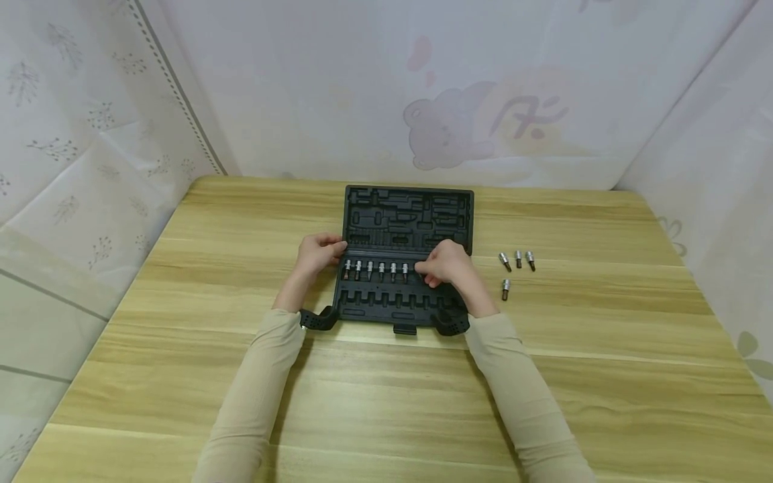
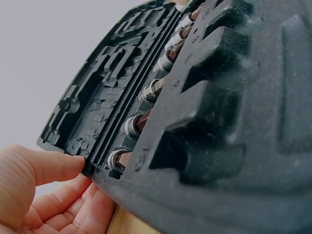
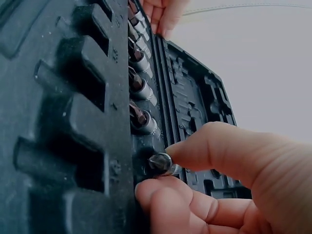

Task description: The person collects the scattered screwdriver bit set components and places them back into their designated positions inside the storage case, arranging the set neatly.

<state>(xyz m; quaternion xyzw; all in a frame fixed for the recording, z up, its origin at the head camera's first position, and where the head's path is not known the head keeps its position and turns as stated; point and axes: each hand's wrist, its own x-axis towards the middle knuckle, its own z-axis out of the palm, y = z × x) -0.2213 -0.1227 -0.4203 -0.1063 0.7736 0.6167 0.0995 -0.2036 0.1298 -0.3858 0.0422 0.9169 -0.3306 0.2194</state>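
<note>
A black plastic tool case [image 1: 408, 218] lies open on the wooden table [image 1: 386, 376]. Several silver bit sockets [image 1: 375, 270] stand in a row of slots across its middle. My right hand [image 1: 443, 266] pinches one more bit socket [image 3: 161, 162] between thumb and fingers at the slot just right of that row. My left hand [image 1: 320, 253] holds the case's left edge, thumb on the rim [image 2: 87, 163] and fingers under it [image 2: 85, 207]. The left wrist view shows the row of sockets [image 2: 146, 90] from the side.
Several loose bit sockets [image 1: 517, 259] lie on the table to the right of the case, one [image 1: 505, 289] nearer me. The case's handle and latch [image 1: 404, 327] point toward me. Pale patterned fabric walls [image 1: 423, 87] close in the table's back and sides.
</note>
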